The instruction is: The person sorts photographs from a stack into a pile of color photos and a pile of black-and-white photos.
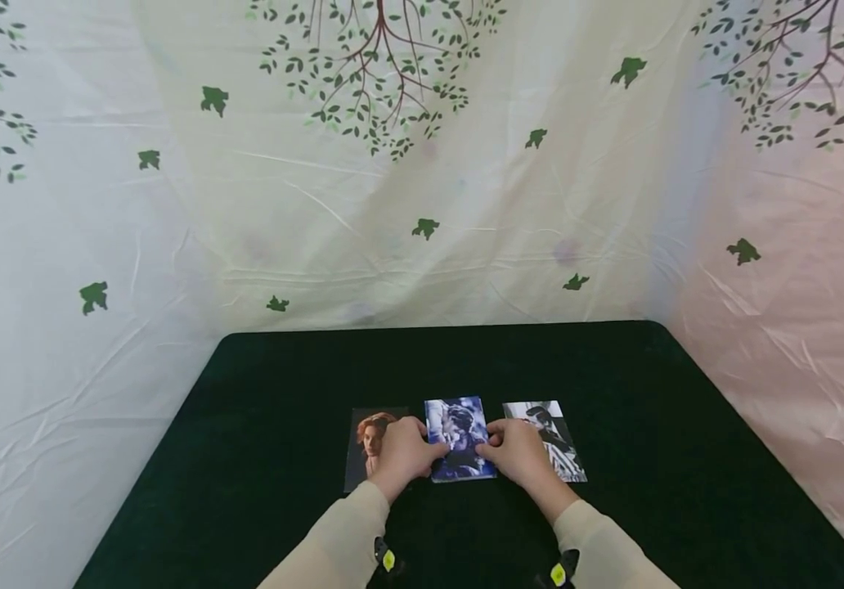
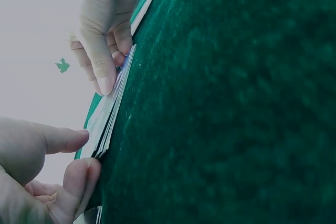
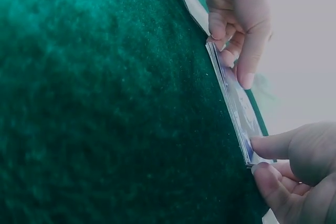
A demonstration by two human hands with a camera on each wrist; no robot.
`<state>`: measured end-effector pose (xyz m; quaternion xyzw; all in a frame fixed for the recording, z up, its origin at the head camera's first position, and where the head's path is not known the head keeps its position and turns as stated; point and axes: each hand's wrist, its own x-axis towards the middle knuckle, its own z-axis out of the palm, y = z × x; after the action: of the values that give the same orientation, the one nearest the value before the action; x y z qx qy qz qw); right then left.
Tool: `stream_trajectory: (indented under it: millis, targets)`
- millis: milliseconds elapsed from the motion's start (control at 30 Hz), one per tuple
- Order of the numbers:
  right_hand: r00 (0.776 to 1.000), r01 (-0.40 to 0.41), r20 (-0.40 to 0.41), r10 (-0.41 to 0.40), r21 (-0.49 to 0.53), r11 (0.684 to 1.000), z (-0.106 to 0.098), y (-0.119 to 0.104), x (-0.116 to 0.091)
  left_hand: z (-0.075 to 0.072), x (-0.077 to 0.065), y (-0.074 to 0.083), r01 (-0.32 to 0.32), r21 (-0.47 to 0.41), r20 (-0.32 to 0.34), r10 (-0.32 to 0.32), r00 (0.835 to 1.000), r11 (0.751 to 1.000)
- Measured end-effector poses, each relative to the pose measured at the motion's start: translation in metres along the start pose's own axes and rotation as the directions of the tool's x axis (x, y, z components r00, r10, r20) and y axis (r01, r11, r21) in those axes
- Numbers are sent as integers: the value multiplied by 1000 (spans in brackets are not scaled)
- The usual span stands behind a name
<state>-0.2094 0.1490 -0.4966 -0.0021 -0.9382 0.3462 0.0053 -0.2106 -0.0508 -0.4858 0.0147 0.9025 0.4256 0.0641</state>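
A small stack of photo cards (image 1: 460, 442), with a blue-toned figure on top, lies in the middle of the dark green tablecloth. My left hand (image 1: 405, 448) pinches its left side, thumb on the top face and curled fingers at the edge. On the opposite side my right hand (image 1: 521, 450) pinches the stack the same way. Several layered card edges of the stack (image 3: 229, 103) show in the right wrist view. Partly under my left hand is a dark card with an orange-haired person (image 1: 360, 458). A black-and-white card (image 1: 565, 450) is partly covered by my right hand.
The green cloth-covered table (image 1: 275, 376) has rounded far corners. Behind and beside it hang pale fabric walls (image 1: 348, 245) printed with branches and green birds.
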Motion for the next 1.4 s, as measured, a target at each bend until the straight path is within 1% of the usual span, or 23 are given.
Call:
stream_trajectory:
  millis: [67, 267, 467, 633, 733, 967, 1067, 1233, 1400]
  targets:
    - [1000, 2, 2, -2, -7, 1000, 1, -1, 0, 2, 0, -2, 5, 25, -19, -5, 1000, 1000]
    - [1000, 5, 0, -5, -15, 1000, 5, 0, -2, 9, 3, -5, -15, 151, -97, 30, 995, 988]
    - [1000, 15, -19, -15, 2, 1000, 2, 0, 0, 10, 10, -2, 9, 151, -120, 9, 993, 988]
    - [1000, 18, -19, -18, 4, 1000, 0, 0, 5, 11, 13, 1, 20, 176, -144, 5, 989, 984]
    - [1000, 7, -11, -7, 4, 1000, 0, 0, 7, 11, 15, 1, 18, 172, -149, 8, 989, 985]
    - [1000, -23, 10, 23, 3, 1000, 3, -1, 6, 10, 14, -3, 21, 161, -127, 0, 992, 987]
    - [1000, -18, 13, 18, 5, 1000, 3, -2, 6, 9, 14, -3, 25, 157, -131, -5, 991, 987]
    - [1000, -12, 14, 12, -4, 1000, 5, -3, 9, 6, 14, 0, 48, 148, -127, -29, 992, 988]
    - [1000, -16, 15, 16, -14, 1000, 2, 0, 7, 9, 14, 2, 50, 156, -114, -32, 993, 986]
